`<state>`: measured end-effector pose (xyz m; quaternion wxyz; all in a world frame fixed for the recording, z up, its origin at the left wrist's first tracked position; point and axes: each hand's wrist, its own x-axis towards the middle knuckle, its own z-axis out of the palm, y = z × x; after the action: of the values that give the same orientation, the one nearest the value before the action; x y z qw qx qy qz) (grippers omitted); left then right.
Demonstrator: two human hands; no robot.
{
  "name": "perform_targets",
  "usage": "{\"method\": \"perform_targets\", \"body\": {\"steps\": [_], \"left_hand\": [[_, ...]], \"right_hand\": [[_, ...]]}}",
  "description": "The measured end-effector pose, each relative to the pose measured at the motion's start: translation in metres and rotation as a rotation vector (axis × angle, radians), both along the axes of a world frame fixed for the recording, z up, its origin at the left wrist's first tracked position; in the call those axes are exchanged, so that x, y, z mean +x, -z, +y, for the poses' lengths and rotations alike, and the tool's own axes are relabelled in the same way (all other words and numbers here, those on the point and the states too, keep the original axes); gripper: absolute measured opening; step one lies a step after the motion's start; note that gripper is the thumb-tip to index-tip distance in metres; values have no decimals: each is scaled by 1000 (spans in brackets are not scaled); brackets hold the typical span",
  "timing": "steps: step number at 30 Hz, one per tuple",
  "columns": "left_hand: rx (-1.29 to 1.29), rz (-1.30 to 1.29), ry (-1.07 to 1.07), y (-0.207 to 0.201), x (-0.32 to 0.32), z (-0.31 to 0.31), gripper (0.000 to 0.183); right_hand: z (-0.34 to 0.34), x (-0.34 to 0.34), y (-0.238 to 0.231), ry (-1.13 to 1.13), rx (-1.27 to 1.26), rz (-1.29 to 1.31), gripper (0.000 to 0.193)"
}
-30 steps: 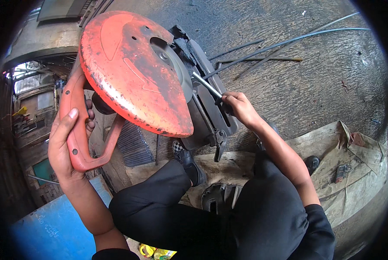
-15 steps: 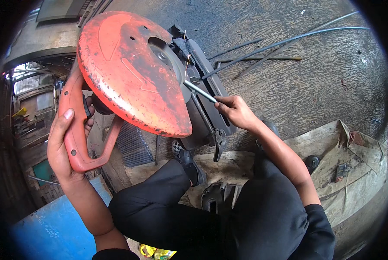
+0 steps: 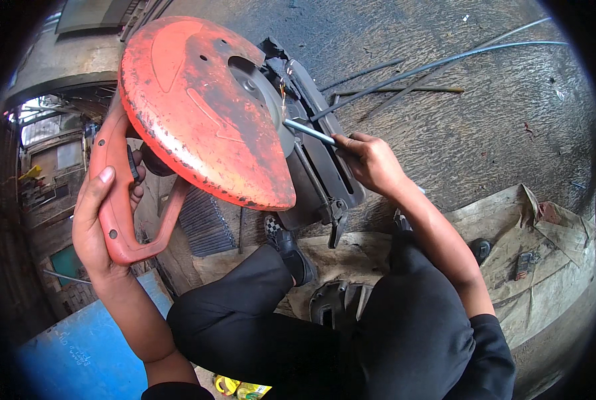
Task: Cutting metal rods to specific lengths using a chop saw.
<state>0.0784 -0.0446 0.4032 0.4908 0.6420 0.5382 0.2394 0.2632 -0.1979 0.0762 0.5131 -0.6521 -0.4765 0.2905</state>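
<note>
A cut-off saw with a scuffed red blade guard [image 3: 198, 113] fills the upper left. My left hand [image 3: 94, 220] is wrapped round its red loop handle [image 3: 114, 193], fingers by the black trigger. My right hand [image 3: 374, 160] grips a thin silver metal rod [image 3: 309, 131]. The rod's far end touches the grey cutting disc [image 3: 279, 127] at the guard's right edge, and small orange sparks [image 3: 283, 93] fly up there. Behind the rod lies the saw's dark base [image 3: 311, 187] with its vise.
Several cut rods [image 3: 204, 223] lie in a bundle below the guard. Long bars [image 3: 438, 63] cross the concrete floor at upper right. A dirty cloth sheet [image 3: 511, 267] with small dark objects spreads at right. A blue panel [image 3: 91, 340] stands lower left. My shoe [image 3: 291, 257] is near the base.
My right hand has moved slightly right and down, and the rod lies at a flatter angle against the disc. My left hand stays on the handle.
</note>
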Motion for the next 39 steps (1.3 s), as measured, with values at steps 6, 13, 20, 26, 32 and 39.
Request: {"method": "perform_targets", "body": {"steps": [6, 13, 20, 26, 32, 39], "left_hand": [[-3, 135, 42, -4, -7, 6, 50], [41, 49, -8, 1, 2, -2, 51], [58, 54, -41, 0, 0, -1, 53], [33, 59, -12, 0, 1, -1, 58], [48, 63, -33, 0, 1, -2, 58], [107, 73, -67, 3, 7, -6, 54]], "right_hand": [[15, 28, 0, 64, 6, -68, 25], [28, 48, -12, 44, -89, -555, 27], [35, 42, -12, 94, -9, -563, 34], [34, 43, -19, 108, -22, -621, 36], [34, 46, -22, 107, 6, -724, 38], [29, 45, -31, 134, 71, -761, 36]]}}
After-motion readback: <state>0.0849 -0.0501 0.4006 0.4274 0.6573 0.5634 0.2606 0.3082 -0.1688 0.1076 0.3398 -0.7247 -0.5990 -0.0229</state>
